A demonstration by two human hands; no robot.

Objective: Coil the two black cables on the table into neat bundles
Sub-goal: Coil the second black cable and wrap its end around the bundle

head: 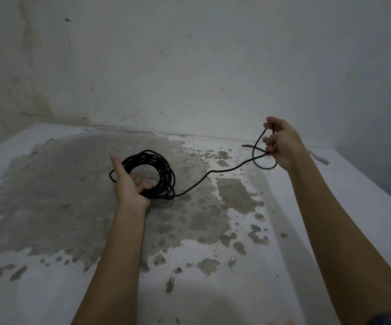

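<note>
Gripping the near-left side of the coil (164, 170), the left hand (129, 184) is palm up, with its fingers curled through the centre of the turns and its thumb extended along the outside. The coil is a black cable (213, 172) wound in several roughly round turns, located over the middle of the table (49, 231). Whether it rests on the surface or is lifted clear cannot be determined. One loose strand leaves the coil's lower right edge and runs up and right to the right hand (281, 144), which is raised near the table's far right side. That hand pinches the strand between thumb and curled fingers, and a small loop (263, 166) hangs below it. The cable end (247, 145) projects left of the hand and is blurred. The table top is white with large worn grey patches. A stained wall (189, 55) stands behind.
</note>
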